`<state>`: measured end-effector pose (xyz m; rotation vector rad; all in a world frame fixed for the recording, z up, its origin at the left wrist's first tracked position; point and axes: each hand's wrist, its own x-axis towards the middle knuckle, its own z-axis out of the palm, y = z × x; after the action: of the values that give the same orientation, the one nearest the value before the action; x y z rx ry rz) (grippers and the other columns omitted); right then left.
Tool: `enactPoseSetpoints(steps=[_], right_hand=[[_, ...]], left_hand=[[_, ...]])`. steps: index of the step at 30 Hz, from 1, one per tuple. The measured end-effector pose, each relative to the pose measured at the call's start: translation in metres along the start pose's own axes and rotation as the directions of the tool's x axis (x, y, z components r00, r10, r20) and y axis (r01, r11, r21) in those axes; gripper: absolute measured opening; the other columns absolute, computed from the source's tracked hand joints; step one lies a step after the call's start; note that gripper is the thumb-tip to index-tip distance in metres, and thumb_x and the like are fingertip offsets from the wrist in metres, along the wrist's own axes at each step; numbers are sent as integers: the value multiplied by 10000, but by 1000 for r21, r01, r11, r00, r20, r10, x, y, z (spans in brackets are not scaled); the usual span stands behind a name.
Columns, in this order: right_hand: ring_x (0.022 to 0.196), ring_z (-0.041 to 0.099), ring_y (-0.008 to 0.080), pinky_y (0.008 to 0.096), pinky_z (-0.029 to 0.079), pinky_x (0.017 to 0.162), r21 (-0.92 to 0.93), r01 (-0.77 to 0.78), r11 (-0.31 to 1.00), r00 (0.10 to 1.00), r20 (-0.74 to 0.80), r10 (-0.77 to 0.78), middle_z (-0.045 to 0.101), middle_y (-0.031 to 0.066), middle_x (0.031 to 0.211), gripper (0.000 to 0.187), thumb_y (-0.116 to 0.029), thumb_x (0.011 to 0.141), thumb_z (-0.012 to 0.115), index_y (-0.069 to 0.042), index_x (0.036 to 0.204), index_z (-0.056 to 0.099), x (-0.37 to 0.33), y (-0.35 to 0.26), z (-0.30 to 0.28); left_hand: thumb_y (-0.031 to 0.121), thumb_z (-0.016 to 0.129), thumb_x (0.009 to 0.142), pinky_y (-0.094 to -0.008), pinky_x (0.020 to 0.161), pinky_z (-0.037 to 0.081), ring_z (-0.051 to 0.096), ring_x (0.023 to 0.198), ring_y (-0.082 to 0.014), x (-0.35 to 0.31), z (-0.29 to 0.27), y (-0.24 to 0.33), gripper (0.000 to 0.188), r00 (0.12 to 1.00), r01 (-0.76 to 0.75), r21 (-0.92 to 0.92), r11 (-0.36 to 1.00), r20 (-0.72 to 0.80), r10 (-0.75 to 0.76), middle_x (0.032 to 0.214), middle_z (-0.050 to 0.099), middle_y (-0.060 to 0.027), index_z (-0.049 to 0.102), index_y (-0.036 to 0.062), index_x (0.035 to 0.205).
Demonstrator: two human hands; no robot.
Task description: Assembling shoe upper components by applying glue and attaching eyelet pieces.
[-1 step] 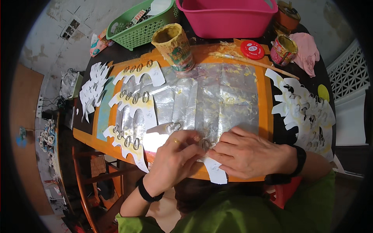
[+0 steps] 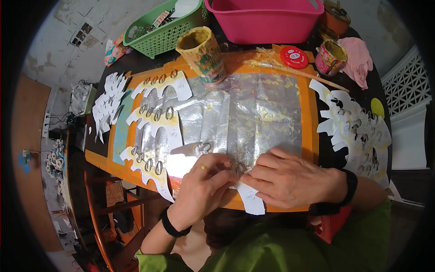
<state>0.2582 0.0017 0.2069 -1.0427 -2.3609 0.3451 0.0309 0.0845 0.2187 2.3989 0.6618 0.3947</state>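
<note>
A white cut-paper piece [image 2: 252,201] lies near the front edge of the board, its lower tab pointing toward me. At its upper part stands an oval metal ring [image 2: 240,168]. My left hand [image 2: 206,181] is closed on the paper's left side, thumb and fingers pinched beside the ring. From the right, my right hand [image 2: 290,179] presses closed fingers on the same paper; its fingertips nearly meet the left ones. My fingers hide most of the piece. Left of my hands, three similar paper pieces with rings, one an arched piece [image 2: 168,129], lie in a column.
A foil-covered board [image 2: 267,113] edged in orange tape spans the table. Behind stand a yellow-smeared cup [image 2: 199,56], a green basket [image 2: 165,31], a pink tub [image 2: 267,27] and a can [image 2: 331,58]. A brush [image 2: 299,72] lies across the back. Ringed papers [image 2: 358,131] pile up right.
</note>
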Motion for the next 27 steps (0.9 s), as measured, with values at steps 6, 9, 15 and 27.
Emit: enactPoseSetpoints(steps=[6, 9, 15, 27], right_hand=[[955, 530, 214, 355, 428, 868, 39, -19, 999, 993, 114, 15, 552, 64, 979, 285, -164, 829, 699, 3, 1042, 611, 6, 1, -6], [1083, 539, 265, 391, 423, 977, 153, -130, 980, 980, 172, 103, 553, 101, 1044, 313, -159, 838, 703, 30, 1062, 593, 8, -2, -4], [1336, 444, 368, 446, 307, 1184, 216, -38, 976, 985, 175, 0, 540, 183, 1123, 339, -146, 849, 690, 88, 1063, 569, 12, 4, -6], [1216, 514, 399, 450, 404, 1076, 244, 39, 969, 999, 19, -45, 550, 214, 1143, 283, -37, 813, 620, 82, 1066, 577, 8, 16, 11]], left_hand=[[-43, 784, 688, -348, 769, 550, 655, 895, -250, -13, 10, 4, 251, 987, 128, -42, 991, -89, -132, 1131, 523, -118, 686, 31, 907], [-12, 778, 720, -384, 833, 533, 620, 1010, -289, -14, 12, 9, 240, 968, 209, -88, 974, -121, -218, 1220, 499, -157, 669, 4, 934], [107, 766, 796, -422, 937, 472, 507, 1186, -343, -15, 18, 26, 257, 921, 330, -69, 941, -194, -337, 1370, 419, -199, 651, 14, 1006], [79, 745, 842, -475, 989, 381, 441, 1148, -388, -9, 36, 23, 147, 889, 359, -61, 931, -283, -361, 1320, 469, -216, 640, 21, 927]])
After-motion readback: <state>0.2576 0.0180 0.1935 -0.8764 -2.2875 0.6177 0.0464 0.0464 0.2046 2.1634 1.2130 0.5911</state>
